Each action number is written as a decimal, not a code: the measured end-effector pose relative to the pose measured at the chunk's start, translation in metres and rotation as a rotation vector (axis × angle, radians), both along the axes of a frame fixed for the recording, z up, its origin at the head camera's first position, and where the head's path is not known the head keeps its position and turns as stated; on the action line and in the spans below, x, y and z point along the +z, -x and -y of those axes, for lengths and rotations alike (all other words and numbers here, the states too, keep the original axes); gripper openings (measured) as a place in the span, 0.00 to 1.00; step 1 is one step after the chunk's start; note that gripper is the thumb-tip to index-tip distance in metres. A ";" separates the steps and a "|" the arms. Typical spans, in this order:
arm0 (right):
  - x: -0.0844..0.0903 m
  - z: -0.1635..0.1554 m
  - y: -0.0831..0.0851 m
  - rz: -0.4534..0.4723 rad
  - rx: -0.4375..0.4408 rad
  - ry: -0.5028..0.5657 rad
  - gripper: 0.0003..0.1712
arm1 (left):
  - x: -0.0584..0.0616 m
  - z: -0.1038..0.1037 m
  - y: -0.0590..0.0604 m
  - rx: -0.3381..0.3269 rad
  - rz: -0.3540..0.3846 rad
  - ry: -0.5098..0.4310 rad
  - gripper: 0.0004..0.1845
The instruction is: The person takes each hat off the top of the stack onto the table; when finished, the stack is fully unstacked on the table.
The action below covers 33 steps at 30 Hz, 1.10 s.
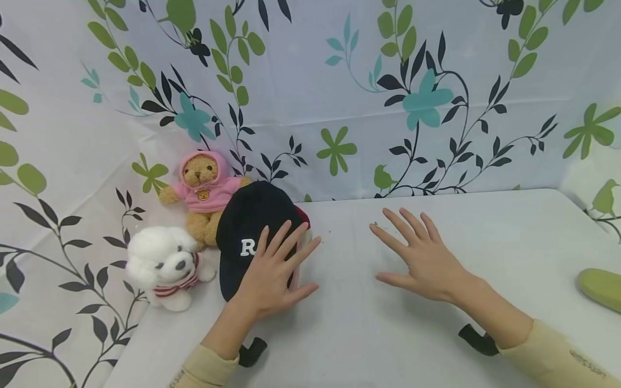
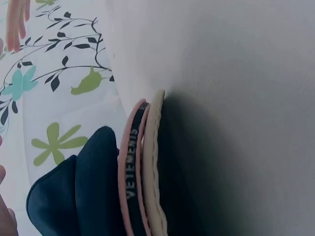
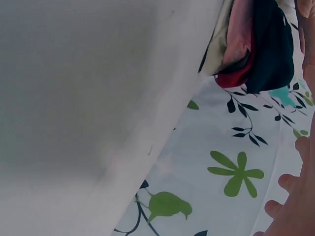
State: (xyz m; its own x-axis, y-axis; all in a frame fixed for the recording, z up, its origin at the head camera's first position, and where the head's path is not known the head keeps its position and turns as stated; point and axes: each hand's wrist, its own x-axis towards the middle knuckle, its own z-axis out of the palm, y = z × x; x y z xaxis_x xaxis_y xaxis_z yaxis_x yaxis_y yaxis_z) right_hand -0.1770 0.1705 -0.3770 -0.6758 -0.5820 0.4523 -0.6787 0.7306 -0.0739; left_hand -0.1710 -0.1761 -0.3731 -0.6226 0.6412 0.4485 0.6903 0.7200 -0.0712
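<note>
while stacked, caps [image 1: 246,226] beside teddy [image 1: 205,186]

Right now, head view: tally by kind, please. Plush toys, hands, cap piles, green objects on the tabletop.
Plush toys: 2 (white dog, bear in pink hoodie)
Hands: 2 (left hand, right hand)
Cap piles: 1 (navy cap in front; cap count inside unclear)
Green objects: 1 (rounded green item, cut off at right edge)
Total: 6
</note>
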 end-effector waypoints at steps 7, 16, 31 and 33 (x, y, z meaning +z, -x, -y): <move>0.001 0.022 0.008 0.003 0.004 0.048 0.50 | 0.002 0.009 0.000 0.011 -0.037 -0.075 0.41; 0.009 0.052 0.018 -0.021 0.043 0.127 0.48 | -0.003 0.026 0.001 0.030 -0.077 -0.267 0.40; 0.025 0.115 0.033 -0.051 0.154 0.283 0.43 | -0.023 0.072 -0.009 0.152 0.082 -0.640 0.44; 0.027 0.123 0.034 -0.049 0.169 0.308 0.42 | -0.026 0.077 -0.010 0.183 0.125 -0.682 0.45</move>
State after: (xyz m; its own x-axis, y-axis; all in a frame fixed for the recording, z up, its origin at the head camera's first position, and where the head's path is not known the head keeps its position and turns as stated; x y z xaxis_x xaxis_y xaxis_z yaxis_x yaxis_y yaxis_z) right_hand -0.2110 0.0476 -0.3501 -0.5544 -0.5149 0.6538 -0.7966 0.5559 -0.2376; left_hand -0.1605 -0.2536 -0.3990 -0.7664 0.1240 0.6303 0.5280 0.6805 0.5081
